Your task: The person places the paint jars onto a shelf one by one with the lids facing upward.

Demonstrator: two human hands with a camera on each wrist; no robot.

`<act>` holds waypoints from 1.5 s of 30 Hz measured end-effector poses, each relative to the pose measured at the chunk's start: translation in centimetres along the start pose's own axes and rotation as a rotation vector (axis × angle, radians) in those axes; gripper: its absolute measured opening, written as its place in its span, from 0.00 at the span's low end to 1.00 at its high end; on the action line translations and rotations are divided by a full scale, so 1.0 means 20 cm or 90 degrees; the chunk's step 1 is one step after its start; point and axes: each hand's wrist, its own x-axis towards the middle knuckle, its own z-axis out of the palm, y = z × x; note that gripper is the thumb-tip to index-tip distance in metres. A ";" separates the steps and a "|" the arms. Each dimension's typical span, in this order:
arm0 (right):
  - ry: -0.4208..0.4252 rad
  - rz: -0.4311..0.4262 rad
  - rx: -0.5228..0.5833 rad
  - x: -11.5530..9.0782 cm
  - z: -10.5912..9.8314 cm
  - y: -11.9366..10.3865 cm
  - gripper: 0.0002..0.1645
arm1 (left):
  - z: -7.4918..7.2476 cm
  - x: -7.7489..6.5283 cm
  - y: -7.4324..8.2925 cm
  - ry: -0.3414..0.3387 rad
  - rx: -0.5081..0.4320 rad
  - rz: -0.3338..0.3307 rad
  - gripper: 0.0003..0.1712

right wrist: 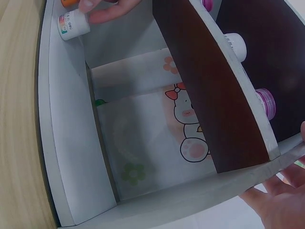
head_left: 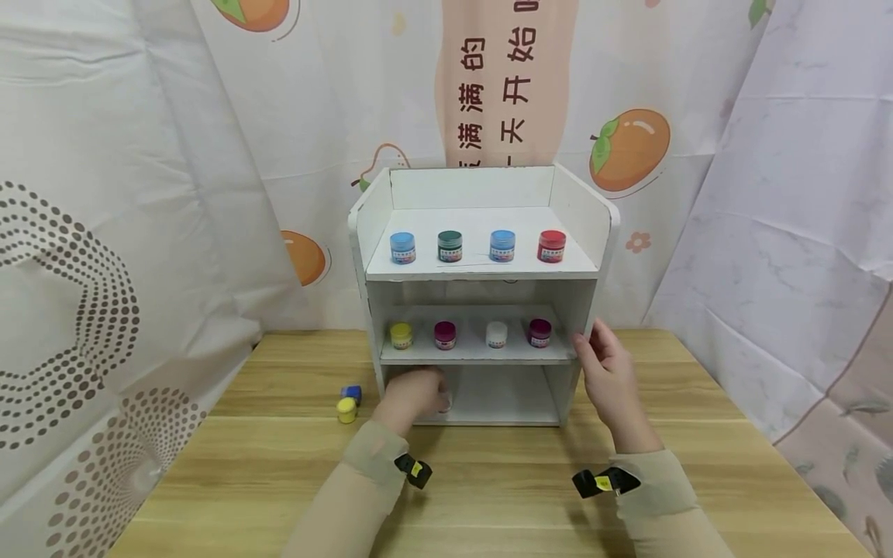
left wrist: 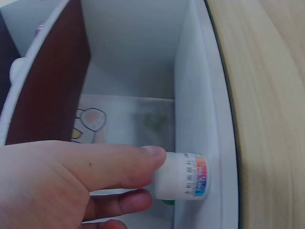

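Observation:
On the bottom shelf of a small white shelf unit [head_left: 488, 265], my left hand [head_left: 417, 391] pinches a small white paint jar [left wrist: 182, 176] by its lid end, between thumb and fingers. The jar stands upright, its base at the shelf board, with a colourful label showing; in the head view the hand mostly hides it. An orange jar [right wrist: 69, 2] peeks in at the top edge of the right wrist view, beside the white one. My right hand [head_left: 608, 372] grips the unit's right side panel [right wrist: 190, 191], thumb at the front edge and fingers along the outside.
Blue, green and red jars [head_left: 551, 246] line the top shelf. The middle shelf bears yellow, magenta, white and purple jars [head_left: 539, 333]. Left of the unit, a yellow jar [head_left: 346, 411] and a blue jar [head_left: 352, 394] are on the wooden table [head_left: 488, 496]. A patterned curtain [head_left: 335, 93] hangs behind.

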 end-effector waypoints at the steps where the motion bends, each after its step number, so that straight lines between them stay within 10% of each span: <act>1: 0.000 0.002 0.003 0.00 0.00 0.00 0.25 | 0.00 -0.01 0.00 0.001 -0.005 0.003 0.05; 10: 0.001 0.009 0.000 0.00 0.00 0.00 0.24 | -0.09 -0.17 0.00 -0.008 -0.077 0.126 0.07; 18: 0.001 0.005 -0.007 0.00 0.00 0.00 0.24 | -0.21 -0.33 -0.07 0.074 -0.114 0.158 0.09; 31: -0.007 0.000 -0.031 -0.02 0.01 -0.16 0.24 | -0.40 -0.51 -0.29 0.159 -0.174 0.119 0.10; 45: -0.007 -0.002 -0.036 -0.02 0.02 -0.18 0.24 | -0.44 -0.56 -0.52 0.190 -0.113 -0.014 0.06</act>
